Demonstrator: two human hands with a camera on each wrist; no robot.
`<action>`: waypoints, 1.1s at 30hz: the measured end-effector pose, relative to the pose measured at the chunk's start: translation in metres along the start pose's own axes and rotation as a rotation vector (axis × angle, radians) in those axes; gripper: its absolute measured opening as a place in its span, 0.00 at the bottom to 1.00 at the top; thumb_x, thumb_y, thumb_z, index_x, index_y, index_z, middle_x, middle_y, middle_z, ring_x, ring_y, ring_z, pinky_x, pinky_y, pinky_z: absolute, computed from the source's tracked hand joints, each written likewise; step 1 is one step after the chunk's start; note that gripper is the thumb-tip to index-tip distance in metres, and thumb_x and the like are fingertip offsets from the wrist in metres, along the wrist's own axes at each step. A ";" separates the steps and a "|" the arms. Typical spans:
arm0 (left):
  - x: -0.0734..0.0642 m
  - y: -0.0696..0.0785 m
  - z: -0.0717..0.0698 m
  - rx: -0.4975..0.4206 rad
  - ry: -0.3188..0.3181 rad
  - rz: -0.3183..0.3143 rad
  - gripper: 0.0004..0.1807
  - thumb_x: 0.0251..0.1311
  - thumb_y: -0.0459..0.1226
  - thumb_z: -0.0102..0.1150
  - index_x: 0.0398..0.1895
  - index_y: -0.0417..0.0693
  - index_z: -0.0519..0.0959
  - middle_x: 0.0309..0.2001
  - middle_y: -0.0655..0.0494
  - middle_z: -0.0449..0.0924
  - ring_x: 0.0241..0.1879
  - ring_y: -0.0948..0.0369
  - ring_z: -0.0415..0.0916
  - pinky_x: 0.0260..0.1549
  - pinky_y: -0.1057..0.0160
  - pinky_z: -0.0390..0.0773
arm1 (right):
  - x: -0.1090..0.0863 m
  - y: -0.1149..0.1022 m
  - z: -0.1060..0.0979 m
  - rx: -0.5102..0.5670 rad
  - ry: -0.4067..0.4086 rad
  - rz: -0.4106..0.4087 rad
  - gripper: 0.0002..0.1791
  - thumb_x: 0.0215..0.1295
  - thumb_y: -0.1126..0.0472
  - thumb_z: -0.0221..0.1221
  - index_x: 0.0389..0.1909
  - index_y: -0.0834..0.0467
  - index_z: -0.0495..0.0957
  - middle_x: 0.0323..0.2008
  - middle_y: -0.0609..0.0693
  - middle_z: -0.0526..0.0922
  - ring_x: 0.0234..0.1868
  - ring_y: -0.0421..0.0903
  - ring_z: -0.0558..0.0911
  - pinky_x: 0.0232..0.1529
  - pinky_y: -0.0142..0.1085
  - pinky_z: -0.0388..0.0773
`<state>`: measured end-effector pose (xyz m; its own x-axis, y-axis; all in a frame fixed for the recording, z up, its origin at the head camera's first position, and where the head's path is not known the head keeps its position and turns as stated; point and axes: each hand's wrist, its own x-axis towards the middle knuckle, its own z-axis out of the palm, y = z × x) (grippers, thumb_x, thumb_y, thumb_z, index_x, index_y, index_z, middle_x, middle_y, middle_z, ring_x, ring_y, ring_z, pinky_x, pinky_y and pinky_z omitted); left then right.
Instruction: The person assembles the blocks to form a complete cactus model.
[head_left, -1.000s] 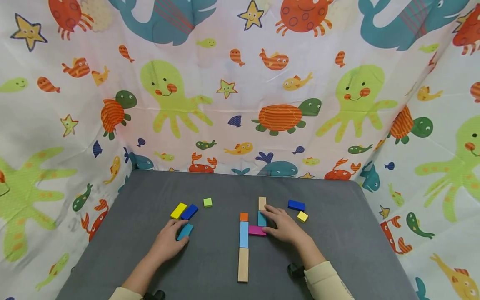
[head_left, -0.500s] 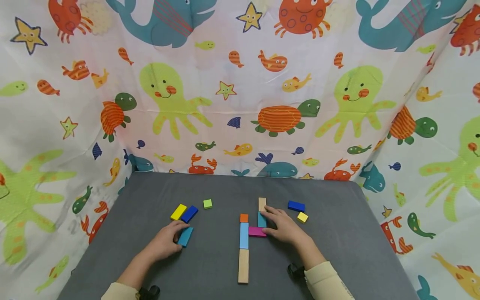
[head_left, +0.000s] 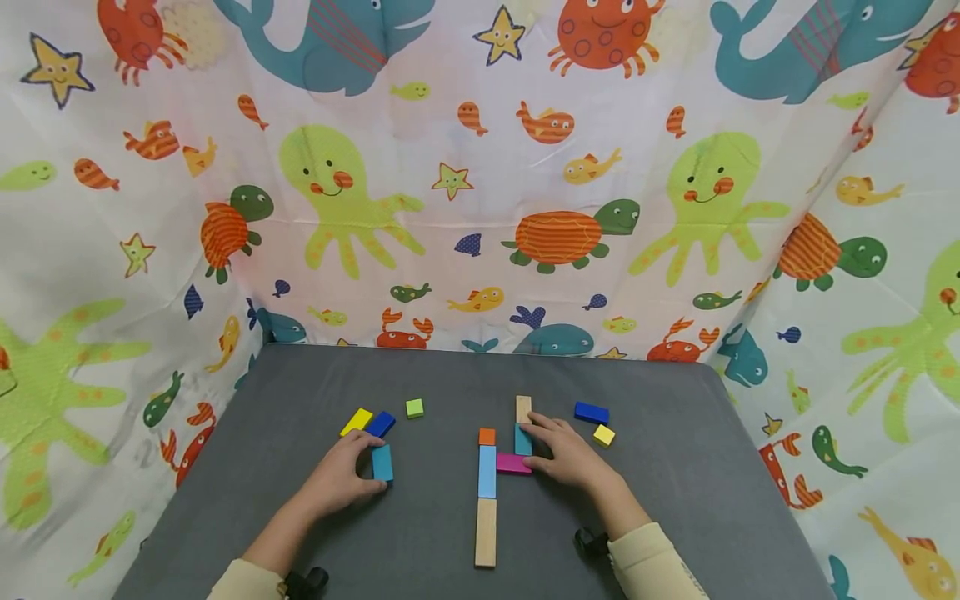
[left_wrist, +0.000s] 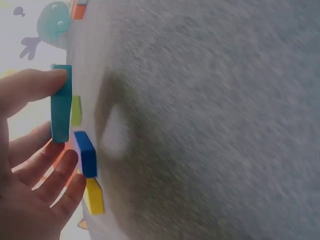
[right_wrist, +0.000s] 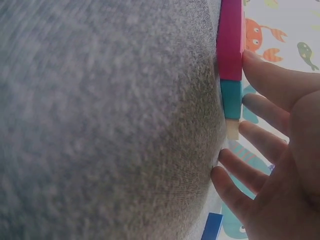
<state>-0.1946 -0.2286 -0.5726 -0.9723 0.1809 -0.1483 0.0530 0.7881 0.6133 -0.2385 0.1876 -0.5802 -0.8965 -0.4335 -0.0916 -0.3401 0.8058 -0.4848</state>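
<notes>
From where I stand, taking twelve o'clock as toward the sea-creature curtain (head_left: pixel 468 237), the person's left hand (head_left: pixel 341 471) grips a loose teal block (head_left: pixel 382 464) between thumb and fingers, off toward nine o'clock on the gray table (head_left: pixel 420 542); I can't tell whether that block touches the cloth. At twelve o'clock from it, near its end, lies a dark blue bar (head_left: pixel 381 424), with a yellow bar (head_left: pixel 356 421) just beside that at nine and a lime green cube (head_left: pixel 415 408) a little apart at two. The right hand (head_left: pixel 566 454) grips nothing: its fingers are extended and spread, the thumb at the end of a magenta block (right_wrist: pixel 230 42) and a fingertip at the second teal block (right_wrist: pixel 231 100). Well apart from the left hand, at three o'clock, runs a straight row: orange block (head_left: pixel 487 437) at the twelve end, light blue block (head_left: pixel 487 472) in the middle, long plain wood block (head_left: pixel 485 533) at six. The magenta block juts from the light blue one toward three, and from its outer end the second teal block and a short plain wood block (head_left: pixel 522 405) line up toward twelve. Past the right hand, another blue bar (head_left: pixel 592 412) lies at one o'clock and a small yellow block (head_left: pixel 603 435) at two.
</notes>
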 end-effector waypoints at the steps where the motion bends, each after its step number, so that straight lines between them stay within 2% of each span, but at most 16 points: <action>1: 0.001 0.002 0.000 -0.010 0.009 -0.003 0.34 0.49 0.46 0.78 0.62 0.56 0.77 0.64 0.51 0.73 0.60 0.52 0.71 0.61 0.41 0.73 | 0.000 0.000 0.000 -0.001 -0.002 0.002 0.37 0.65 0.43 0.65 0.74 0.46 0.68 0.78 0.50 0.61 0.75 0.59 0.62 0.69 0.61 0.65; 4: 0.002 0.008 0.000 -0.038 0.038 -0.011 0.38 0.51 0.47 0.77 0.67 0.52 0.74 0.65 0.48 0.73 0.61 0.50 0.71 0.62 0.39 0.71 | 0.000 0.000 0.000 -0.005 -0.008 0.004 0.37 0.66 0.43 0.65 0.74 0.45 0.68 0.78 0.50 0.60 0.75 0.59 0.61 0.69 0.61 0.65; 8: 0.006 0.016 -0.001 -0.047 0.076 -0.009 0.42 0.54 0.47 0.75 0.72 0.48 0.69 0.63 0.47 0.74 0.58 0.50 0.72 0.60 0.40 0.74 | 0.001 0.002 0.001 -0.011 -0.007 -0.002 0.37 0.66 0.43 0.65 0.74 0.46 0.68 0.78 0.50 0.60 0.75 0.59 0.61 0.69 0.61 0.65; 18: 0.013 0.030 0.001 -0.062 0.113 0.055 0.39 0.54 0.50 0.75 0.69 0.52 0.74 0.63 0.48 0.72 0.60 0.49 0.71 0.59 0.41 0.75 | 0.000 0.002 0.001 -0.025 -0.009 0.003 0.38 0.65 0.43 0.66 0.75 0.45 0.67 0.78 0.49 0.60 0.75 0.58 0.62 0.69 0.61 0.66; 27: 0.023 0.044 0.005 -0.088 0.072 0.064 0.37 0.54 0.48 0.75 0.67 0.49 0.75 0.61 0.51 0.72 0.57 0.51 0.72 0.59 0.46 0.76 | -0.001 0.001 -0.001 -0.032 -0.001 0.010 0.38 0.65 0.43 0.65 0.75 0.45 0.67 0.78 0.49 0.60 0.75 0.58 0.62 0.70 0.60 0.65; 33: 0.034 0.056 0.007 -0.068 0.055 0.073 0.37 0.53 0.45 0.76 0.67 0.47 0.75 0.61 0.51 0.72 0.54 0.54 0.72 0.56 0.49 0.78 | -0.001 0.000 -0.002 -0.040 -0.007 -0.004 0.38 0.66 0.43 0.65 0.74 0.46 0.67 0.78 0.50 0.61 0.75 0.59 0.62 0.69 0.60 0.66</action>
<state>-0.2227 -0.1744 -0.5489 -0.9775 0.2022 -0.0603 0.1101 0.7322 0.6721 -0.2376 0.1886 -0.5782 -0.8931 -0.4394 -0.0961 -0.3547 0.8194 -0.4503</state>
